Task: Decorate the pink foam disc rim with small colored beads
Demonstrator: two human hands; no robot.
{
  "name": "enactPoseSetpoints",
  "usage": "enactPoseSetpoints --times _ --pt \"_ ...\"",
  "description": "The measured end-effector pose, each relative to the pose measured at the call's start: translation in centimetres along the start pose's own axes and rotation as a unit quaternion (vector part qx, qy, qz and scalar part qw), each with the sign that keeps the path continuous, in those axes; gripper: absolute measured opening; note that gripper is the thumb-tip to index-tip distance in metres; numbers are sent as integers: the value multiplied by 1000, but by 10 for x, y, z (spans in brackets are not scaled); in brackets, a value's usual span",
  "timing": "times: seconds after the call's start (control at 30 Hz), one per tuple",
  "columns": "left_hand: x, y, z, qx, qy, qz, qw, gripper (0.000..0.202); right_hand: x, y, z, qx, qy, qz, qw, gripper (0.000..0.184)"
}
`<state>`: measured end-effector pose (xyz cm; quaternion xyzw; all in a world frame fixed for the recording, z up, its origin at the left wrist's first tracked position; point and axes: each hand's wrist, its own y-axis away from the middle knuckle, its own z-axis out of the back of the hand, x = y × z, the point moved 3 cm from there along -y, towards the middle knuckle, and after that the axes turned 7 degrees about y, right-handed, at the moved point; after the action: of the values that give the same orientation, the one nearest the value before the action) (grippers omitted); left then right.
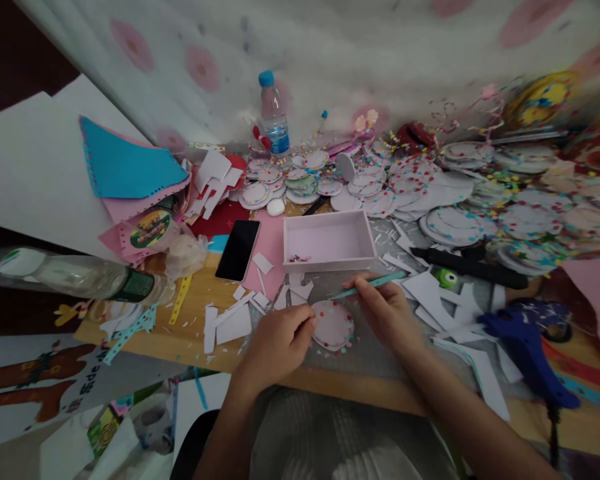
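My left hand is closed, its thumb and forefinger pinching the left edge of a round white paper disc. Small red and teal bits dot the rim of this disc, which lies on the grey work mat. Between the fingers of my right hand is a slim teal pointed tool, held like a pen with its tip pointing left above the disc. Whether it is a pen or tweezers I cannot make out. Just beyond stands a shallow white box with small coloured pieces in its near left corner.
Decorated paper discs are piled along the back and right. Paper scraps surround the hands. A phone lies left of the box; a blue glue gun lies at right. Bottles stand behind and lie at left.
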<state>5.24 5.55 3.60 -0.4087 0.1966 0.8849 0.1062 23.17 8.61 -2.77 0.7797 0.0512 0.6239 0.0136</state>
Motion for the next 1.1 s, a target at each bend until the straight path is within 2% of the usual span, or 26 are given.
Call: enactPoseSetpoints --times 0.07,0.2,0.3,0.4,0.57,0.73,1.1 --pt "-1 1 2 30 0 -15 999 23 3 0 -2 3 -21 -3 1000 22" --pt "-5 5 5 80 15 -53 995 21 9 2 -9 52 -65 -31 996 22" --pt "-7 5 6 88 22 -63 994 22 6 4 -12 98 -63 -52 992 20" --pt "-9 3 6 86 31 -62 994 21 2 6 -12 126 -48 -47 990 19" --pt "-9 3 5 78 34 -55 995 21 2 7 -10 123 -10 -24 992 18" --pt "-10 3 4 69 35 -54 996 24 6 8 -12 126 21 -38 991 23" --pt "-13 1 2 62 61 -58 995 24 3 7 -13 123 -27 -55 990 25"
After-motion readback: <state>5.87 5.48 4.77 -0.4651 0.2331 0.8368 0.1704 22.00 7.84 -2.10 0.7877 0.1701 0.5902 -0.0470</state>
